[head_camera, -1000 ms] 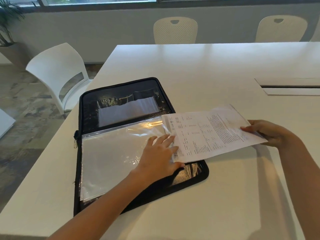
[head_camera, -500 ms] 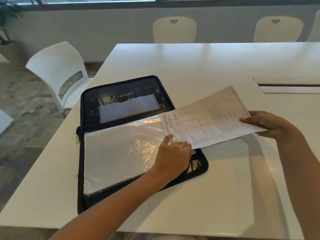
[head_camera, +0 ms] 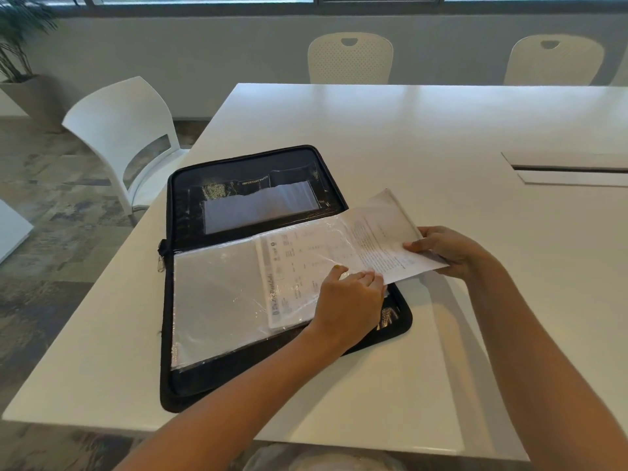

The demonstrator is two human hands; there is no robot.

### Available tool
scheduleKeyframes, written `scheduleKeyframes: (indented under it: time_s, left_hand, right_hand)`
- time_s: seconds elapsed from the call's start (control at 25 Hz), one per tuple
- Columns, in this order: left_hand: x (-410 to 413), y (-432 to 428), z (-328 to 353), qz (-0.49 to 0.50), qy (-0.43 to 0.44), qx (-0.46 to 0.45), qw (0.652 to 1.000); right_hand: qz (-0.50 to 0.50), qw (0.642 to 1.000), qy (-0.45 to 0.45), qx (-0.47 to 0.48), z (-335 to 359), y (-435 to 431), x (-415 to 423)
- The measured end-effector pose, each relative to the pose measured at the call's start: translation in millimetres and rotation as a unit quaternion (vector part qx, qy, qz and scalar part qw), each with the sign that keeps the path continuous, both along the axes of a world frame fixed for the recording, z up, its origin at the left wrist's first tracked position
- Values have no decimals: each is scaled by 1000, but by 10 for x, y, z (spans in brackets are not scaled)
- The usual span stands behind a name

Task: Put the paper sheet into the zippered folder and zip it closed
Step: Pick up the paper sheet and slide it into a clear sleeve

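Note:
A black zippered folder (head_camera: 190, 389) lies open on the white table (head_camera: 407, 137), with a clear plastic sleeve (head_camera: 214, 300) spread over its near half. A printed paper sheet (head_camera: 380, 232) is partly inside the sleeve from the right, its left half showing through the plastic and its right half sticking out. My left hand (head_camera: 350, 300) pinches the sleeve's right edge at the opening. At the sheet's right edge, my right hand (head_camera: 448, 249) holds the paper just above the table. The zipper pull (head_camera: 160, 265) hangs at the folder's left spine.
A white chair (head_camera: 119, 137) stands left of the table, and two cream chairs (head_camera: 350, 59) at the far side. A cable slot (head_camera: 571, 169) is set in the tabletop at the right. A potted plant (head_camera: 20, 62) stands at the far left.
The sheet has slid left into the plastic sleeve, about halfway in. My right hand moved left with it, and my left hand went from lying flat to pinching the sleeve's edge.

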State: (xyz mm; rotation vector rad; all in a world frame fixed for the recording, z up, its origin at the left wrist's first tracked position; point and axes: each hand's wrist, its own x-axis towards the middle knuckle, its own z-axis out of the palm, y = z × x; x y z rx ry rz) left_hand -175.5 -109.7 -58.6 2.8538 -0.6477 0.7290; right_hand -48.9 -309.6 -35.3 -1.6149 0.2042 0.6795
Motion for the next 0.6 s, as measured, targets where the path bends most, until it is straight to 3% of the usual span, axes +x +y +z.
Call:
scheduleKeyframes:
  time_s: [0.16,0.28,0.4,0.6]
  left_hand:
    - [-13,9,-4,9,4,-5,1000]
    - [-18,28,-26,7,-4,-9,1000]
    - [-14,18,-43,8,-7,-7,1000]
    - [-9,23,-47,-3,6,-5,1000]
  right_hand:
    - [13,998,-33,-59,-11,436,-142]
    - [-56,978,-105,-169,-37,429,-140]
    - [-142,963,-147,-178,-27,354,-128]
    - [-136,958,-162,-195,-7,460,-165]
